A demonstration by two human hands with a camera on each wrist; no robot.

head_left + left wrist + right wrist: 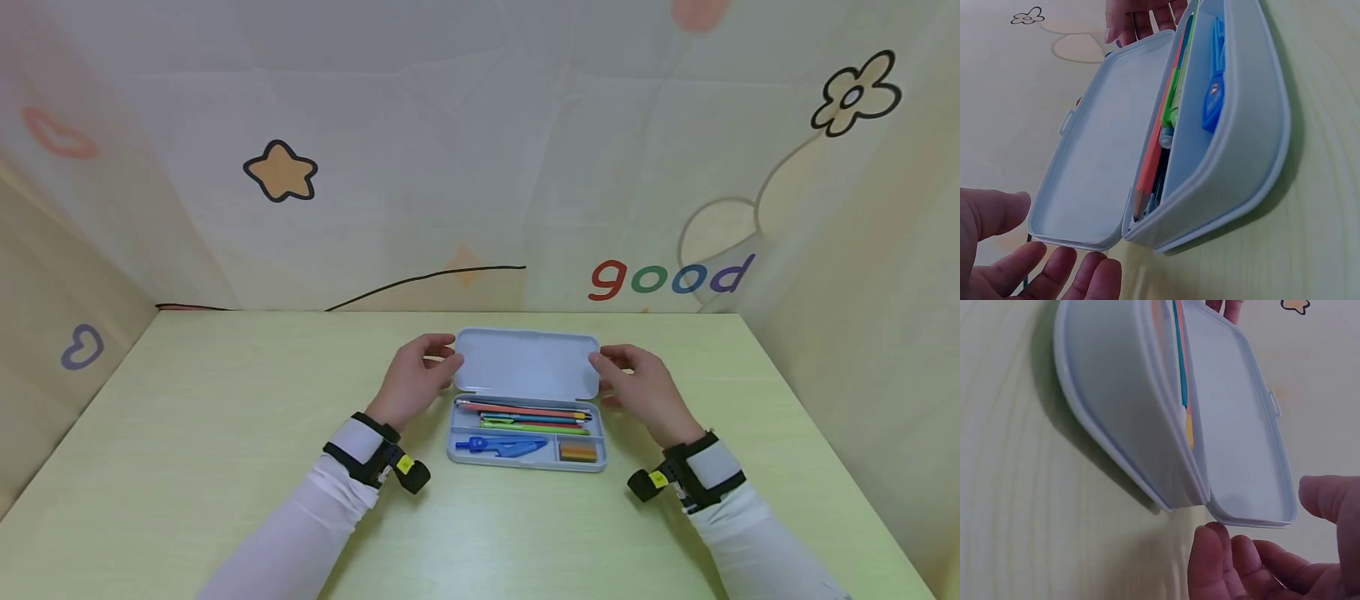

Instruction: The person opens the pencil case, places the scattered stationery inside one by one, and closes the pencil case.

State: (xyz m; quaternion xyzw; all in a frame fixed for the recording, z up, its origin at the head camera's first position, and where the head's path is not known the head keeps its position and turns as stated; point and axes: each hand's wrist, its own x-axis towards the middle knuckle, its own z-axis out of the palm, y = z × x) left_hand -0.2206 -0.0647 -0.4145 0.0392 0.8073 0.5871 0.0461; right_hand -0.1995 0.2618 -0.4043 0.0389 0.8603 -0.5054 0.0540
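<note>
A pale blue pencil case (527, 467) lies on the table with its lid (527, 364) raised and leaning back. My left hand (420, 373) holds the lid's left end, thumb at the front edge and fingers curled behind. At the opposite end my right hand (643, 387) holds the lid in the same way. Inside the case, pencils and pens (525, 412) fill the back compartment. A blue compass (498, 446) lies in the front compartment, and a brown and yellow block (577, 452) sits in the small right one. The left wrist view shows an orange pencil (1149, 178) and the left fingertips (1060, 262).
The pale wooden table (225, 467) runs back to a printed cloth (480, 183) behind the case. Cloth sides (60, 333) stand at the left and right. Both wrists wear black camera straps (386, 454).
</note>
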